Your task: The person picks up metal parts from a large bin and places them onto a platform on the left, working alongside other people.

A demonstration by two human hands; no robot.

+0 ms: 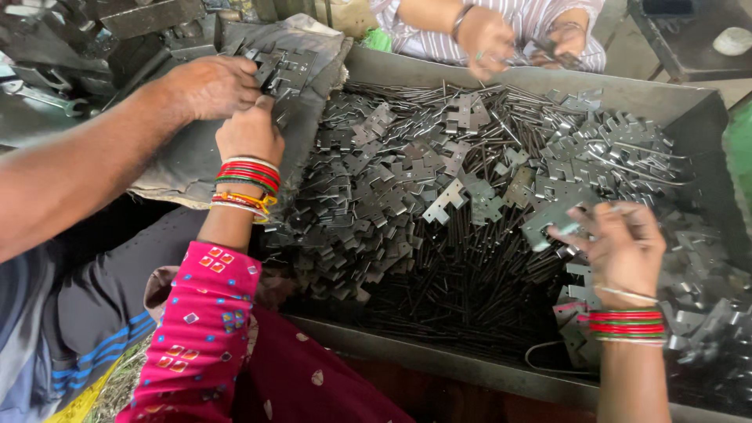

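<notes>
My left hand (249,131), with a pink sleeve and red and green bangles, is closed on flat grey metal plates (283,72) stacked on a grey cloth (188,160) at the tray's left edge. A co-worker's bare hand (210,84) grips the same stack from the left. On the right, my right hand (623,244), also bangled, pinches a notched metal plate (548,222) just above the heap. The big grey metal tray (439,356) holds a heap of notched plates (439,168) and thin metal rods (462,286).
Across the tray, a second person in a striped shirt handles small parts with both hands (487,41). Dark machine parts and a wrench (43,95) lie at the far left. A dark bench (689,39) stands at the top right.
</notes>
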